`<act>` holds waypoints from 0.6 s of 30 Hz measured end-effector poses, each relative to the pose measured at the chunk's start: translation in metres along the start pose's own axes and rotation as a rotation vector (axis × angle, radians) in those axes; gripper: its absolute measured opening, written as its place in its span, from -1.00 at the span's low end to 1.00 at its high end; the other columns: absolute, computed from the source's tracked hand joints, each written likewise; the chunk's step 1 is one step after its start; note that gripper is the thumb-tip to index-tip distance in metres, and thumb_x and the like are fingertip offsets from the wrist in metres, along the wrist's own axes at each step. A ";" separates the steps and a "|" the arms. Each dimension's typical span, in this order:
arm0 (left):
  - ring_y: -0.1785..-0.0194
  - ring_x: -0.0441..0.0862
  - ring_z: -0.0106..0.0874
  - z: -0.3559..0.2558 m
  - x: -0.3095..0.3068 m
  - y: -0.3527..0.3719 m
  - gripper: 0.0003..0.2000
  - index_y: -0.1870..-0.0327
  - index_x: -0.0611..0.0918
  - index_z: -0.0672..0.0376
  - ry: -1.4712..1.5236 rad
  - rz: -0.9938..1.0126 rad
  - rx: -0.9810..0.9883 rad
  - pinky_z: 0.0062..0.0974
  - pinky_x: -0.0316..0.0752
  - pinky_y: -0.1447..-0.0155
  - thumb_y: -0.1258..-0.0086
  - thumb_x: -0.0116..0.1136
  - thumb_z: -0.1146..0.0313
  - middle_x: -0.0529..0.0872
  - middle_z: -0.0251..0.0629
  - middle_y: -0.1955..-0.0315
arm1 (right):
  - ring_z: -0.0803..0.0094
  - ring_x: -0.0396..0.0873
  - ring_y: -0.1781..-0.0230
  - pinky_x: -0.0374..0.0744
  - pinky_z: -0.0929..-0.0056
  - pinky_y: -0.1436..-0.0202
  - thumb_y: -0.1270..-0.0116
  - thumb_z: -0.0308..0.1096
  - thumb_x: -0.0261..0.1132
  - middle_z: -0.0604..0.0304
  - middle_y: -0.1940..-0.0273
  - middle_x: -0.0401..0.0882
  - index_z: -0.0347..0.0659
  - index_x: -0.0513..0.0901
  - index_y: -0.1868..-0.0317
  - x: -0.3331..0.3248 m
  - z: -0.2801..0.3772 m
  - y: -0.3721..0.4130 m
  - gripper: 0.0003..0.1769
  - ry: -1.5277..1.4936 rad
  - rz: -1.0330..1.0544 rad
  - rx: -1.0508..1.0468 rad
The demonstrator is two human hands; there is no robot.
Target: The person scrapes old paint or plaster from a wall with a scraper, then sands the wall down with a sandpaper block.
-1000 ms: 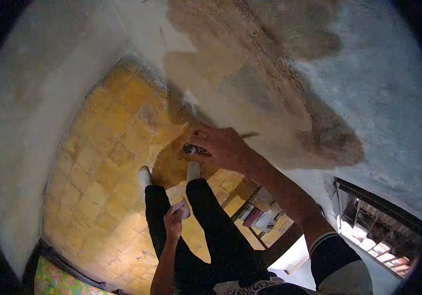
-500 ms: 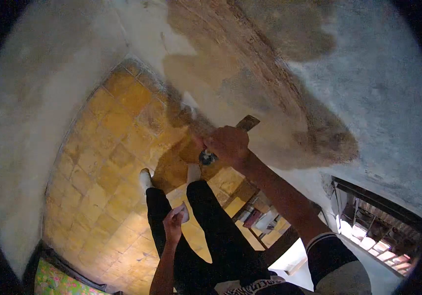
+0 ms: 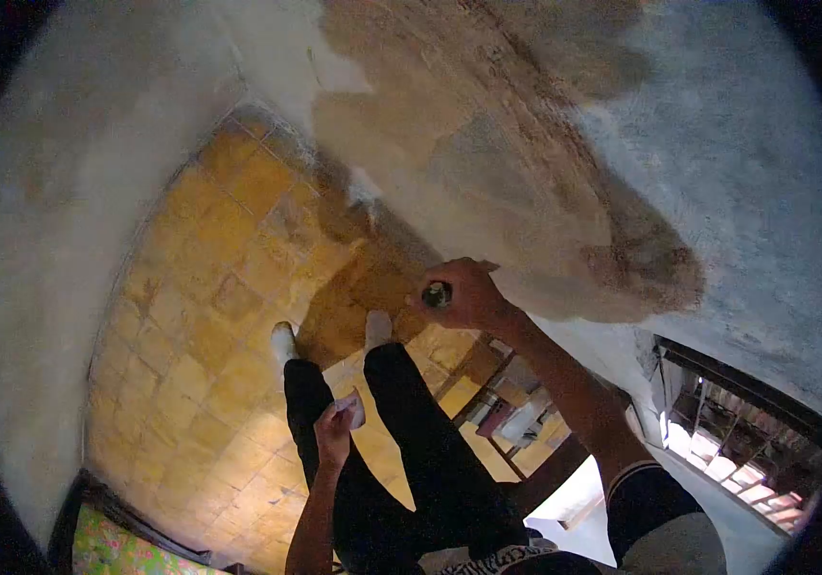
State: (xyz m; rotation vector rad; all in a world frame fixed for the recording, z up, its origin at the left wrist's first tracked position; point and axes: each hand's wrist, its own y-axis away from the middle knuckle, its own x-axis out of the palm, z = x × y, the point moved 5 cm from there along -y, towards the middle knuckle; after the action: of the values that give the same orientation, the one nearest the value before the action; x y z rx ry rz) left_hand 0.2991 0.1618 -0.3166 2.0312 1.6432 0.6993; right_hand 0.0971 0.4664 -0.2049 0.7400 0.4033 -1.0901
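My right hand [image 3: 468, 292] is closed around a tool whose round dark end [image 3: 437, 294] shows at the fingers; the rest of the tool is mostly hidden by the hand. It is close to the stained, patchy wall [image 3: 526, 220]. Lower down, in front of my legs, my left hand [image 3: 336, 431] pinches a small pale piece [image 3: 356, 409], thin and light in colour.
Yellow floor tiles [image 3: 190, 364] lie below, with my feet on them. A shelf with items [image 3: 511, 412] stands at the lower right, near a barred window [image 3: 737, 450]. Floral green cloth [image 3: 123, 546] shows at the bottom left.
My right hand has turned and moved slightly right and down. The flat blade that stuck out beyond it is now mostly hidden. My left hand has barely moved.
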 end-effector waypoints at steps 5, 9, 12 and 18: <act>0.06 0.60 -0.55 -0.013 0.007 -0.004 -0.83 0.04 0.62 0.33 -0.055 0.005 0.047 -0.55 0.49 -0.01 -0.43 0.14 0.47 0.70 -0.27 0.16 | 0.12 0.65 0.38 0.55 0.18 0.28 0.11 -0.16 0.50 0.06 0.44 0.63 -0.11 0.66 0.31 -0.045 0.061 -0.010 -0.65 0.247 -0.129 -0.278; 0.06 0.60 -0.56 -0.021 0.011 -0.005 -0.83 0.05 0.62 0.33 -0.076 -0.014 0.112 -0.56 0.49 -0.01 -0.42 0.15 0.47 0.70 -0.25 0.15 | 0.18 0.64 0.44 0.56 0.17 0.34 -0.02 -0.14 0.42 0.14 0.49 0.62 -0.03 0.60 0.39 -0.054 0.062 -0.018 -0.77 0.397 -0.224 -0.240; 0.07 0.60 -0.57 0.007 0.003 -0.003 -0.82 0.04 0.62 0.33 -0.101 -0.025 0.103 -0.56 0.49 -0.01 -0.42 0.15 0.46 0.70 -0.25 0.15 | 0.22 0.63 0.50 0.55 0.20 0.39 -0.08 -0.13 0.39 0.20 0.55 0.59 -0.03 0.59 0.44 -0.046 0.077 -0.015 -0.79 0.534 -0.288 -0.266; 0.09 0.61 -0.56 0.007 0.007 -0.002 -0.80 0.03 0.62 0.33 -0.062 -0.048 0.030 -0.56 0.50 0.01 -0.42 0.16 0.42 0.70 -0.25 0.16 | 0.20 0.56 0.64 0.51 0.28 0.54 -0.15 -0.13 0.37 0.16 0.63 0.54 -0.09 0.57 0.56 -0.037 0.059 -0.033 -0.72 0.398 -0.433 -0.424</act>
State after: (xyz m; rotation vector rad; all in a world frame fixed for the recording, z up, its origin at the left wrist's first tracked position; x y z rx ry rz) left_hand 0.3026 0.1692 -0.3224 2.0063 1.6706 0.5926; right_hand 0.0486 0.4394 -0.1515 0.4941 1.1383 -1.2010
